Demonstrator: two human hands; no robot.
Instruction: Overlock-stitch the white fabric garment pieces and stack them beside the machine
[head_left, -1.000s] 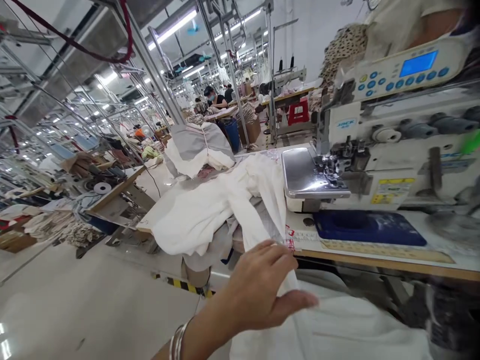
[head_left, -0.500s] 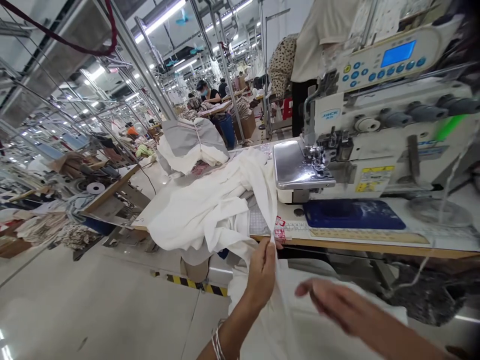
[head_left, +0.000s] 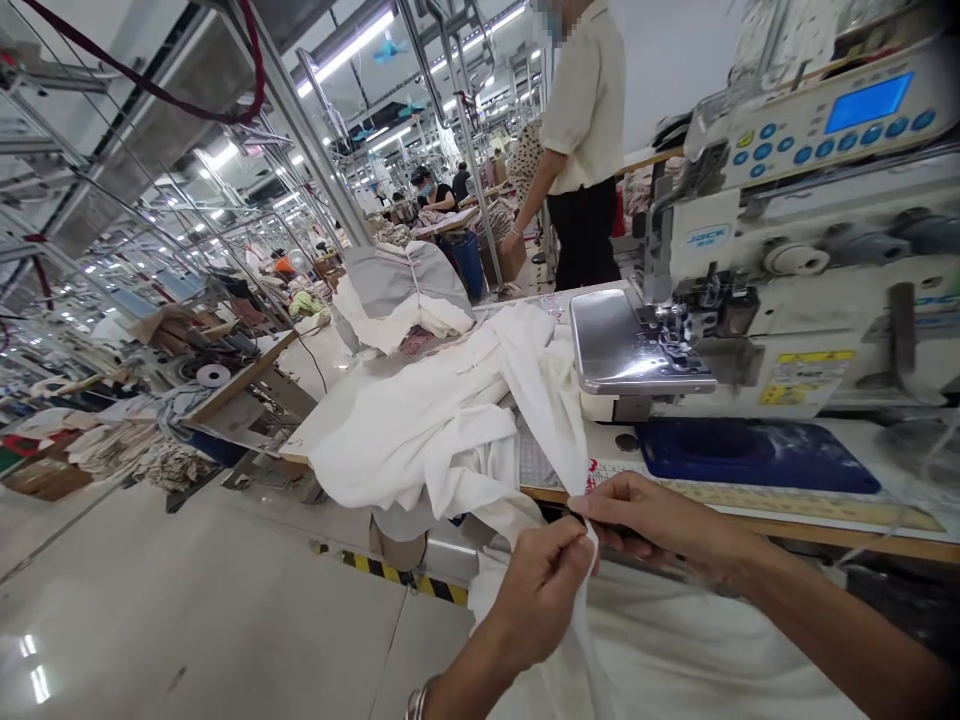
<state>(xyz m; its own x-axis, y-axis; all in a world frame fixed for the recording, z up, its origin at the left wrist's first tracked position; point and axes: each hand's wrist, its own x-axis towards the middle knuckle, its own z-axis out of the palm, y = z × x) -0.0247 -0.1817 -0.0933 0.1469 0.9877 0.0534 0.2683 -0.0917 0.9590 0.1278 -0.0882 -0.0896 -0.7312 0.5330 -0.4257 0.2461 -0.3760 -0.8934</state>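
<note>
A long piece of white fabric (head_left: pixel 420 425) drapes over the table and hangs off its front edge towards me. My left hand (head_left: pixel 546 580) is closed round a narrow part of it just below the edge. Close above and to the right, my right hand (head_left: pixel 645 515) pinches the same strip between thumb and fingers; its lower fingers are partly hidden behind the cloth. More white cloth (head_left: pixel 667 640) lies below both hands. To the right stands an overlock sewing machine (head_left: pixel 795 290) with a shiny metal plate (head_left: pixel 637 340).
A blue tray (head_left: pixel 757 455) and a yellowish ruler (head_left: pixel 825 500) lie along the table front. Grey and white cloth (head_left: pixel 405 285) sits at the table's far end. A person (head_left: pixel 585 120) stands behind the table. A metal pole (head_left: pixel 300 130) rises at the left.
My right hand has come in from the lower right and taken hold of the white fabric beside my left hand. The view has shifted, and the standing person shows more fully.
</note>
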